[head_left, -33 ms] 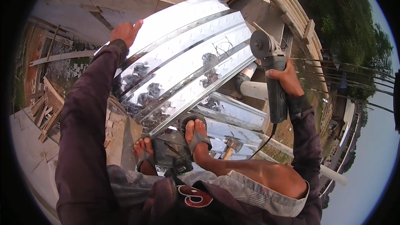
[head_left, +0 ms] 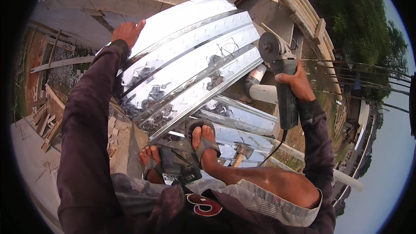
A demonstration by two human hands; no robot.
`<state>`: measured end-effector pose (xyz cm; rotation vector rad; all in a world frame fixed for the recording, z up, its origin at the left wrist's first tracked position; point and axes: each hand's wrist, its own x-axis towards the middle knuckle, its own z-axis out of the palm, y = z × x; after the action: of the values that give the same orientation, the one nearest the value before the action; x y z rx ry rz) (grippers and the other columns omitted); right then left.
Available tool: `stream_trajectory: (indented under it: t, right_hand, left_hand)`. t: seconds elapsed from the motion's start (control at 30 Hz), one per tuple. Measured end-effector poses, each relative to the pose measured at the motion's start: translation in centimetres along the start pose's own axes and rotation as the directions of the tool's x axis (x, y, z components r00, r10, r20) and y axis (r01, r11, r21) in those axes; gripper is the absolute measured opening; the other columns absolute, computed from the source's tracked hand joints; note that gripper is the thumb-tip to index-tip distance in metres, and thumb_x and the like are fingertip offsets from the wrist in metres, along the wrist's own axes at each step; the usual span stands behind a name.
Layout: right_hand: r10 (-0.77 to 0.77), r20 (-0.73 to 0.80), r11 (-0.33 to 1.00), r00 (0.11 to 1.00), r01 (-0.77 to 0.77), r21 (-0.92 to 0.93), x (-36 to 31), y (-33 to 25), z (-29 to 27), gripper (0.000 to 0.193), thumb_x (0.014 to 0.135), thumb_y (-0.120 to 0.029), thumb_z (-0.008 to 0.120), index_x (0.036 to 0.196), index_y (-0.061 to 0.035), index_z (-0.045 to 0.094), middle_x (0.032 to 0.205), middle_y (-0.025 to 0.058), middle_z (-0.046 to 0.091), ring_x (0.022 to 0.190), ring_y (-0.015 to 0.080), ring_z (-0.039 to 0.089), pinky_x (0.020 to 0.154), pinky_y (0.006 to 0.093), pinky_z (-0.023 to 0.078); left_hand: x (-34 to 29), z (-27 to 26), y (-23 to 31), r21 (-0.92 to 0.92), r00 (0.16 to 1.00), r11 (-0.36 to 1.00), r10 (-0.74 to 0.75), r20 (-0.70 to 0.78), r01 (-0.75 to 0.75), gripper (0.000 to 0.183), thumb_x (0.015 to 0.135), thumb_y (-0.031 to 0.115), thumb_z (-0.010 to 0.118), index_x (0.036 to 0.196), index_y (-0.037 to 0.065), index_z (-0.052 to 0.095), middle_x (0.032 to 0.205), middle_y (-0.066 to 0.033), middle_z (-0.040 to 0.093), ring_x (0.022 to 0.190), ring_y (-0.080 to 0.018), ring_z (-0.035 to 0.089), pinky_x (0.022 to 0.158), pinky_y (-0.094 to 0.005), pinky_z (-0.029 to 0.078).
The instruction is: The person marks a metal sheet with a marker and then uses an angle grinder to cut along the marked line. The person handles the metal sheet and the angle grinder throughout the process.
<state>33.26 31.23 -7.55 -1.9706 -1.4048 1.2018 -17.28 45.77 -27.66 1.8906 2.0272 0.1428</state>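
My left hand (head_left: pixel 128 34) grips the far left edge of a shiny ribbed metal sheet (head_left: pixel 195 39), its fingertips partly hidden. The sheet lies slanted in front of me, with dark reflections and some drawn lines on it. In my right hand (head_left: pixel 298 84) is a dark angle grinder (head_left: pixel 286 99), held by its body with the disc (head_left: pixel 270 47) up. The disc is beside the sheet's right edge; whether it touches or spins I cannot tell. A cord (head_left: pixel 277 149) runs down from the grinder.
Beneath lie more metal sheets (head_left: pixel 242 117) and a hammer (head_left: pixel 239 154), near my sandalled feet (head_left: pixel 206 141). A pale pipe (head_left: pixel 263 94) sticks out beside the grinder. Wood scraps (head_left: pixel 47 125) lie lower at left. Cables (head_left: pixel 364 76) cross on the right, above lower ground.
The metal sheet has shifted slightly left, along with my left hand. The grinder has moved only a touch to the left.
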Motion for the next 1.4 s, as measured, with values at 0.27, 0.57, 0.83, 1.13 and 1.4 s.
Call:
stream_trajectory:
  t: [0.27, 0.57, 0.83, 1.13, 1.4]
  right_hand:
    - [0.062, 0.055, 0.992, 0.997, -0.067, 0.105, -1.2, 3.1, 3.9, 0.074, 0.069, -0.009, 0.083, 0.132, 0.0018, 0.045, 0.106, 0.0123, 0.063, 0.089, 0.0207, 0.065, 0.076, 0.0334, 0.057]
    - [0.075, 0.139, 0.993, 0.987, -0.087, 0.080, 1.3, 6.4, 7.9, 0.082, 0.068, -0.011, 0.083, 0.137, 0.0034, 0.041, 0.110, 0.0129, 0.062, 0.091, 0.0223, 0.064, 0.079, 0.0350, 0.056]
    - [0.076, 0.198, 0.997, 0.977, -0.071, -0.033, 4.5, 7.3, 7.9, 0.080, 0.068, -0.010, 0.083, 0.135, 0.0043, 0.042, 0.110, 0.0136, 0.063, 0.097, 0.0234, 0.063, 0.086, 0.0349, 0.054]
    - [0.108, 0.255, 0.994, 0.961, -0.105, -0.023, 5.5, 6.8, 8.5, 0.085, 0.068, -0.015, 0.083, 0.138, 0.0049, 0.040, 0.114, 0.0137, 0.061, 0.103, 0.0244, 0.062, 0.091, 0.0345, 0.051]
    - [0.138, 0.250, 0.990, 0.958, -0.131, -0.048, 5.9, 6.9, 8.9, 0.083, 0.067, -0.012, 0.083, 0.136, 0.0041, 0.041, 0.116, 0.0135, 0.060, 0.103, 0.0236, 0.062, 0.091, 0.0346, 0.052]
  left_hand:
    - [4.3, -0.8, -2.0, 0.051, 0.994, 0.994, 0.101, -0.047, -0.098, 0.071, 0.097, 0.060, 0.051, 0.070, -0.002, 0.069, 0.069, -0.0219, 0.067, 0.067, -0.0390, 0.066, 0.069, -0.0513, 0.049]
    - [3.7, 2.2, -2.6, -0.003, 0.988, 0.990, 0.141, -0.063, -0.142, 0.072, 0.098, 0.061, 0.047, 0.082, -0.004, 0.072, 0.078, -0.0240, 0.069, 0.076, -0.0399, 0.066, 0.074, -0.0519, 0.050]
    - [3.4, 2.0, -0.4, 0.079, 0.993, 0.993, 0.093, -0.066, -0.088, 0.068, 0.100, 0.057, 0.047, 0.091, -0.006, 0.073, 0.084, -0.0260, 0.070, 0.082, -0.0420, 0.067, 0.077, -0.0526, 0.050]
    - [3.1, 1.4, -0.3, 0.081, 0.996, 0.997, 0.024, -0.081, -0.017, 0.067, 0.098, 0.058, 0.052, 0.089, -0.005, 0.074, 0.083, -0.0254, 0.071, 0.081, -0.0394, 0.069, 0.077, -0.0514, 0.051]
    - [2.9, 1.6, -0.3, 0.065, 0.993, 0.998, 0.034, -0.115, -0.027, 0.067, 0.097, 0.058, 0.053, 0.091, -0.004, 0.075, 0.085, -0.0246, 0.072, 0.081, -0.0384, 0.069, 0.077, -0.0503, 0.051]
